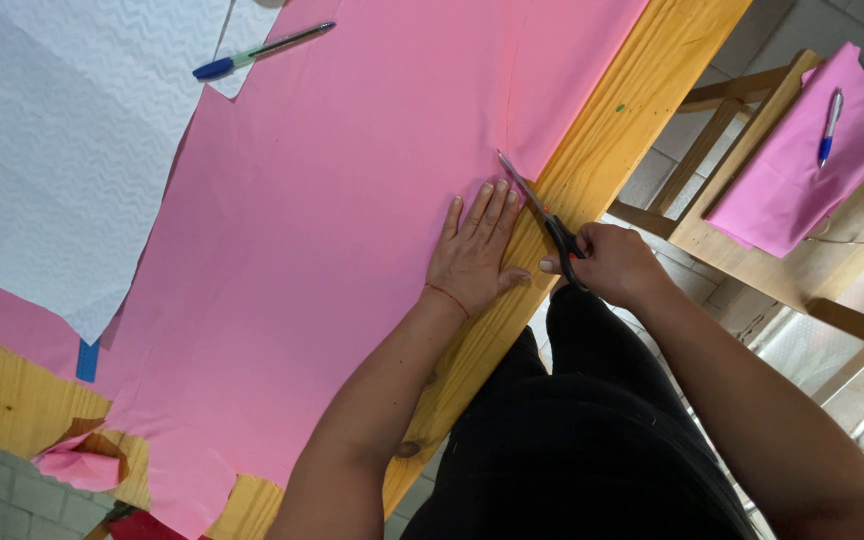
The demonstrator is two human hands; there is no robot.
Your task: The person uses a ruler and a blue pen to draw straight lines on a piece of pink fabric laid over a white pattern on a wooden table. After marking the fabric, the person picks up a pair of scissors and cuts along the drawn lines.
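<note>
Two hands on this one, and it all comes down to how the blades line up with the cloth edge. My right hand (607, 262) is closed around the black handles of the scissors (542, 218), thumb and fingers through the loops, sitting just off the table's near edge over my lap. The blades point away from me and up along the edge of the wooden table (642, 90), their tips already into the pink fabric (332, 200) where it hangs close to that edge. So the scissors' long axis runs pretty much parallel to the table edge, and there's a faint crease or line in the cloth running on from the tips in the same direction. My left hand (474, 255) is open and flat, palm down, fingers together, pressing the fabric just beside the blades on the inner side, nearly touching them. The rest of the pink sheet spreads out well to the left of both hands, across most of the tabletop. Further off there's a white textured sheet (52, 150) overlapping the pink, with a blue-capped pen (257, 50) on it, and on a wooden chair (752, 230) to my right sits a folded pink piece (792, 180) with another pen (830, 125).
</note>
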